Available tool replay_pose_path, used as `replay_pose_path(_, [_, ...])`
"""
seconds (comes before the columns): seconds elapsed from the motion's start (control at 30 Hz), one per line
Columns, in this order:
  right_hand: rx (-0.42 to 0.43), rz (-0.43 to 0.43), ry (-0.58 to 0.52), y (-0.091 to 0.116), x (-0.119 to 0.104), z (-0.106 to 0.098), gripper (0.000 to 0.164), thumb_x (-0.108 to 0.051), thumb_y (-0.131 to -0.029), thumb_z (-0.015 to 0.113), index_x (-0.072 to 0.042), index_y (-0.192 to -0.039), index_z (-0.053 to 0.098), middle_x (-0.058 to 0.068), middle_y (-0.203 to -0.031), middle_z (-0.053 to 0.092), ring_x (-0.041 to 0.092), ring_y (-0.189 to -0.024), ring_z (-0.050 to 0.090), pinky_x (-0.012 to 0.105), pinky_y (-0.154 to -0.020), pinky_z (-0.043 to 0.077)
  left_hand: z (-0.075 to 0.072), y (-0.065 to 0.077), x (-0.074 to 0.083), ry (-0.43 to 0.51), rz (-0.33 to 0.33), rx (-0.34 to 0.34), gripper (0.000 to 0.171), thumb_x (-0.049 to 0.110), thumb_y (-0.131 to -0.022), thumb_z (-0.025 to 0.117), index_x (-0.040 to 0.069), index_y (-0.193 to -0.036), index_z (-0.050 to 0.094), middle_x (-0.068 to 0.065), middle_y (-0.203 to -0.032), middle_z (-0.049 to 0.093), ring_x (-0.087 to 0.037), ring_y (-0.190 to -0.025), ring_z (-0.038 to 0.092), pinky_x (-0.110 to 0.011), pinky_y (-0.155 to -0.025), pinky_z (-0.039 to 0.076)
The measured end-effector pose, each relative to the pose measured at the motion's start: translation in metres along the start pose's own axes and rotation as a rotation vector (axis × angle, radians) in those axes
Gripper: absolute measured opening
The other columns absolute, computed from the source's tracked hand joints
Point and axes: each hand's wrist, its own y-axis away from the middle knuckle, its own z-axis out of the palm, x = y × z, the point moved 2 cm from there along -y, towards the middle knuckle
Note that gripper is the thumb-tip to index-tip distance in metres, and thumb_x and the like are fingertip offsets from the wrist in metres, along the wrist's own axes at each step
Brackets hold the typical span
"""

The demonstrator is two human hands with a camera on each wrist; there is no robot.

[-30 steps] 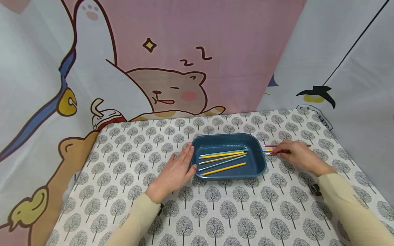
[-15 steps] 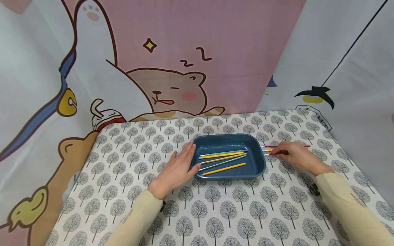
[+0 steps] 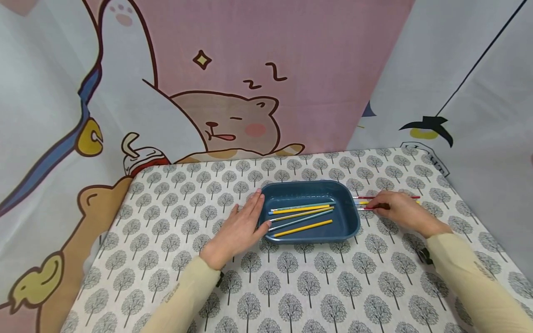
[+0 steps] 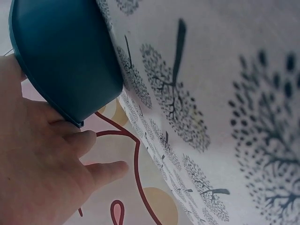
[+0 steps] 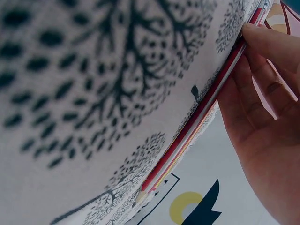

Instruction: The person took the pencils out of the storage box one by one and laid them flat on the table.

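My left hand rests against the left end of a dark blue tray, its fingers fairly straight along the rim. The left wrist view shows that hand at the edge of the tray. Inside lie several yellow and teal pencils. Right of the tray, my right hand pinches a red pencil lying low over the cloth. The right wrist view has the thumb on the red pencil, sharpened tip toward the wrist. Another red pencil and a yellow one lie beside it, partly hidden by the hand.
A white cloth with grey trees covers the table. Behind it hangs a curtain with cartoon animals, and a pale curtain stands close on the right.
Over the last second my left hand has shifted slightly right along the tray's end. The red pencil in my right hand has moved a little toward me. The last half second shows almost no motion.
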Motion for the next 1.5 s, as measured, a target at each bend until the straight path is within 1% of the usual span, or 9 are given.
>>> replay_pose_path(0.4, [0.007, -0.002, 0.001, 0.003, -0.003, -0.002, 0.022, -0.004, -0.089, 0.079, -0.014, -0.109, 0.080, 0.008, -0.113, 0.074, 0.032, -0.103, 0.069, 0.054, -0.087, 0.055, -0.001, 0.001, 0.002, -0.030, -0.008, -0.008, 0.079, 0.050, -0.110, 0.040, 0.001, -0.165, 0.013, -0.014, -0.174, 0.004, -0.030, -0.159, 0.012, -0.062, -0.121, 0.025])
replay_pose_path(0.57, [0.043, 0.012, -0.012, 0.008, -0.006, -0.006, 0.021, -0.006, -0.089, 0.079, -0.014, -0.108, 0.080, 0.002, -0.108, 0.074, 0.022, -0.095, 0.067, 0.043, -0.080, 0.056, -0.001, 0.001, 0.002, -0.017, -0.014, -0.008, 0.081, 0.050, -0.109, 0.041, 0.001, -0.165, 0.010, -0.013, -0.173, 0.000, -0.027, -0.159, 0.007, -0.062, -0.121, 0.026])
replay_pose_path(0.7, [0.076, 0.042, -0.020, 0.014, -0.013, -0.012, 0.021, -0.009, -0.090, 0.079, -0.012, -0.111, 0.079, 0.002, -0.105, 0.072, 0.018, -0.089, 0.066, 0.037, -0.073, 0.055, -0.001, 0.001, 0.002, -0.005, -0.006, 0.000, 0.080, 0.049, -0.109, 0.043, -0.001, -0.164, 0.013, -0.013, -0.173, 0.002, -0.028, -0.158, 0.011, -0.063, -0.120, 0.026])
replay_pose_path(0.77, [0.095, 0.047, -0.016, 0.017, -0.018, -0.015, 0.022, -0.010, -0.091, 0.079, -0.010, -0.113, 0.078, 0.006, -0.108, 0.072, 0.023, -0.092, 0.068, 0.041, -0.074, 0.057, 0.000, 0.001, 0.001, -0.011, 0.000, 0.005, 0.080, 0.049, -0.109, 0.043, -0.001, -0.164, 0.015, -0.014, -0.173, 0.004, -0.030, -0.158, 0.014, -0.063, -0.120, 0.027])
replay_pose_path(0.87, [0.128, 0.036, -0.018, 0.021, -0.026, -0.020, 0.025, -0.013, -0.093, 0.077, -0.009, -0.118, 0.076, 0.014, -0.119, 0.070, 0.036, -0.105, 0.068, 0.055, -0.082, 0.057, -0.001, 0.001, 0.001, -0.018, 0.006, 0.010, 0.079, 0.049, -0.109, 0.044, -0.002, -0.164, 0.017, -0.015, -0.173, 0.007, -0.031, -0.158, 0.017, -0.064, -0.119, 0.028])
replay_pose_path(1.0, [0.172, 0.016, -0.024, 0.023, -0.039, -0.027, 0.029, -0.018, -0.096, 0.076, -0.010, -0.124, 0.073, 0.021, -0.135, 0.062, 0.048, -0.120, 0.059, 0.070, -0.091, 0.049, -0.001, 0.001, 0.001, -0.025, 0.008, -0.001, 0.078, 0.049, -0.110, 0.041, -0.002, -0.164, 0.017, -0.015, -0.173, 0.006, -0.030, -0.158, 0.018, -0.063, -0.119, 0.028])
replay_pose_path(1.13, [0.198, 0.005, -0.035, 0.024, -0.057, -0.034, 0.038, -0.024, -0.099, 0.073, -0.010, -0.133, 0.067, 0.022, -0.145, 0.055, 0.049, -0.128, 0.053, 0.071, -0.094, 0.045, -0.001, 0.000, 0.000, -0.026, 0.002, -0.015, 0.078, 0.051, -0.110, 0.037, -0.001, -0.164, 0.015, -0.014, -0.173, 0.004, -0.029, -0.158, 0.016, -0.063, -0.120, 0.028])
replay_pose_path(1.3, [0.208, -0.020, -0.059, 0.020, -0.085, -0.044, 0.050, -0.027, -0.099, 0.072, -0.010, -0.145, 0.059, 0.017, -0.154, 0.051, 0.047, -0.134, 0.050, 0.069, -0.095, 0.046, 0.000, 0.000, 0.000, -0.004, -0.007, -0.017, 0.078, 0.050, -0.110, 0.038, 0.000, -0.164, 0.014, -0.012, -0.173, 0.003, -0.027, -0.158, 0.014, -0.062, -0.121, 0.026])
replay_pose_path(1.5, [0.208, -0.054, -0.057, 0.010, -0.114, -0.049, 0.059, -0.029, -0.098, 0.075, -0.010, -0.149, 0.055, 0.014, -0.158, 0.046, 0.043, -0.142, 0.043, 0.067, -0.105, 0.041, 0.002, 0.000, -0.001, -0.007, -0.001, -0.008, 0.078, 0.051, -0.110, 0.037, -0.001, -0.164, 0.014, -0.014, -0.173, 0.004, -0.027, -0.158, 0.014, -0.062, -0.120, 0.028])
